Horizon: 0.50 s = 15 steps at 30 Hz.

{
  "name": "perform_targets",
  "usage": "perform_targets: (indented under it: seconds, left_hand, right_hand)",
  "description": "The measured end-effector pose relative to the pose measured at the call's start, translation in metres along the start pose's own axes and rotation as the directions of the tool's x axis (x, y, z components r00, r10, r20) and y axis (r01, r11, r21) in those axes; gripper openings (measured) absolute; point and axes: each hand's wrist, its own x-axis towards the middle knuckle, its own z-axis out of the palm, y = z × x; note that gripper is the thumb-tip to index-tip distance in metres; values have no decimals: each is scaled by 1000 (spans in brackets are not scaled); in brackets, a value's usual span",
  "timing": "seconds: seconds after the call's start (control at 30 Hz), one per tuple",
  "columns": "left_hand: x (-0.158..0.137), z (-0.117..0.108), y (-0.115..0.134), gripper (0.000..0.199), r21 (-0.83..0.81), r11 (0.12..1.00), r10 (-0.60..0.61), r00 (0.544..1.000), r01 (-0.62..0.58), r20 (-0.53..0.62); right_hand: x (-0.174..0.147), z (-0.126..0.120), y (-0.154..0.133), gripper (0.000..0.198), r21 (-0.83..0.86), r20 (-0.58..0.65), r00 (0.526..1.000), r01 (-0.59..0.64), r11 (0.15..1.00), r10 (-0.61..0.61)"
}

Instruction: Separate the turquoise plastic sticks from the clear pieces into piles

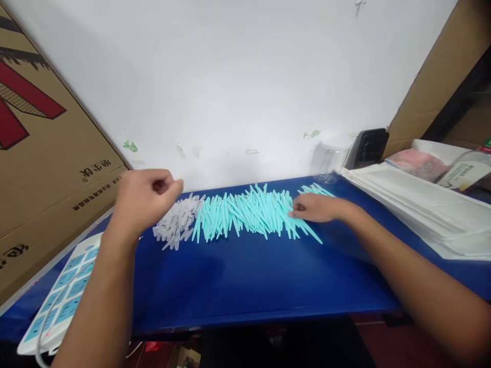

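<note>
A long pile of thin, tapered turquoise plastic sticks (pixel 245 212) lies along the back of the blue table. At its left end is a heap of small, pale translucent plastic pieces (pixel 176 222). My left hand (pixel 148 199) is raised in front of and left of the pale heap, thumb and fingers curled together; whatever they may hold is hidden. Reaching in from the right, my right hand (pixel 316 207) has its fingers pinched at the right end of the turquoise pile, touching the sticks. What sits between those fingertips cannot be made out.
A white power strip (pixel 63 296) with blue sockets and a cable lies at left, beside a large cardboard box (pixel 42 153). On the right are stacked white sheets or bags (pixel 414 204), a clear plastic jar (pixel 332 161) and a black container (pixel 370 148). A white wall (pixel 238 82) rises behind.
</note>
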Motion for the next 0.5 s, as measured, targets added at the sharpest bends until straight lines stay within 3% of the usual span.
perform_targets:
  seconds: [0.13, 0.27, 0.5]
  left_hand:
    - [33, 44, -30, 28, 8, 999, 46, 966, -50, 256]
    - [40, 82, -52, 32, -42, 997, 76, 969, -68, 237]
    - [29, 83, -43, 22, -69, 995, 93, 927, -73, 364]
  right_hand:
    - [2, 0, -3, 36, -69, -91, 996, -9, 998, 2]
    - [5, 1, -7, 30, -145, -223, 975, -43, 988, 10]
    - [6, 3, -17, 30, -121, -330, 943, -79, 990, 35]
